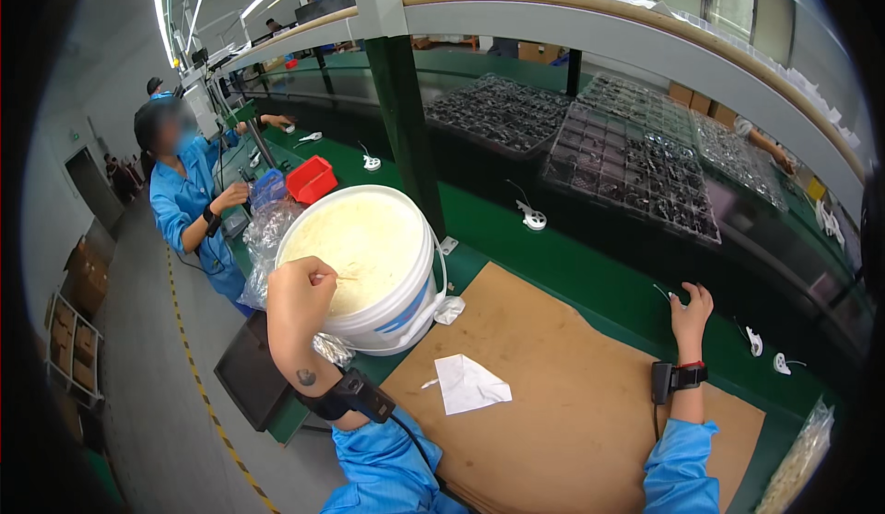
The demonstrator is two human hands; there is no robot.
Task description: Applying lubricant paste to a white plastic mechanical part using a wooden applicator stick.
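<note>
My left hand (300, 297) is closed in a pinch on a thin stick (347, 278). It hangs over the near left rim of a white bucket (406, 316), and the stick points toward the pale yellow paste (361, 233) inside. Whether its tip touches the paste, I cannot tell. On the right, my right hand (693, 313) curls thumb and fingers around a small white plastic part (670, 296) over the green surface. A thin tail sticks out to its left, while the hand hides most of the part. Similar white parts (532, 218) lie along the green strip.
Brown cardboard (572, 394) covers the near bench, bearing a white tissue (472, 387). A red bin (311, 179) and clear plastic bags (270, 237) sit beside the bucket. Gridded trays (636, 159) lie beyond a green post (402, 118). Another person (189, 191) works at left.
</note>
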